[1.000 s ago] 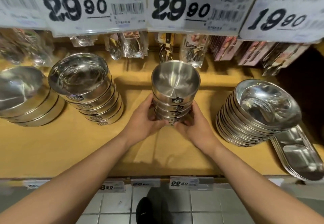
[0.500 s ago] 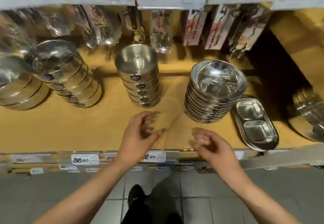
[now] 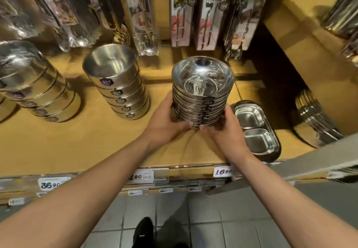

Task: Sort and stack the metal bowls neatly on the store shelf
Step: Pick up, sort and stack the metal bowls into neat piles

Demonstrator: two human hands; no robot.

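Wide-bowl stack (image 3: 201,100): being gripped at its base from both sides, mid-shelf, just beside the divided trays (image 3: 255,129).
L hand (image 3: 164,119): fingers being curled round stack's left side, thumb at front.
R hand (image 3: 222,129): fingers being clamped on stack's right side.
Deep-bowl stack (image 3: 118,84): being left standing to the left, apart.
Shelf (image 3: 77,143): yellow, w/ price tags along edge.

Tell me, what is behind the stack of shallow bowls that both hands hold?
Behind the shallow bowl stack, packaged cutlery hangs at the shelf's back. The shelf surface directly behind and under the stack is hidden by it.
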